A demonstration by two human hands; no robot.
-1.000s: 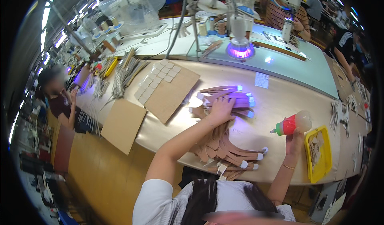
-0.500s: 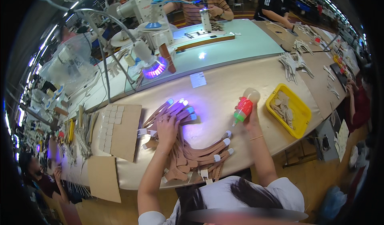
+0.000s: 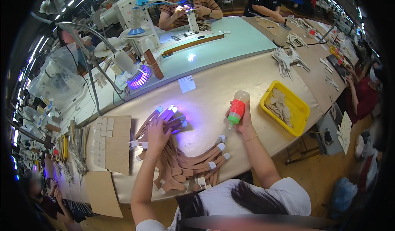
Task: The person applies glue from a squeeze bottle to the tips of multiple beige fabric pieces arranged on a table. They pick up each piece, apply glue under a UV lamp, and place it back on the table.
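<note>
My left hand [image 3: 157, 135] presses flat on a fan of tan leather strips [image 3: 181, 161] with white tips, spread across the beige worktable [image 3: 230, 83]. The strips' far ends glow under violet light from a gooseneck lamp [image 3: 138, 75]. My right hand [image 3: 242, 122] grips an upside-down squeeze bottle [image 3: 237, 107], red-bodied with a green cap, its nozzle touching the tabletop to the right of the strips.
A yellow tray [image 3: 302, 107] of cut pieces sits right of the bottle. Cardboard sheets [image 3: 117, 142] with small square tabs lie at left. A white paper slip [image 3: 187, 83] lies ahead. Other people work at a sewing machine [image 3: 156, 1] beyond, and along the right edge.
The view has swung round, so the table now lies differently in frame. My left hand stays on the strips. My right hand keeps hold of the bottle.
</note>
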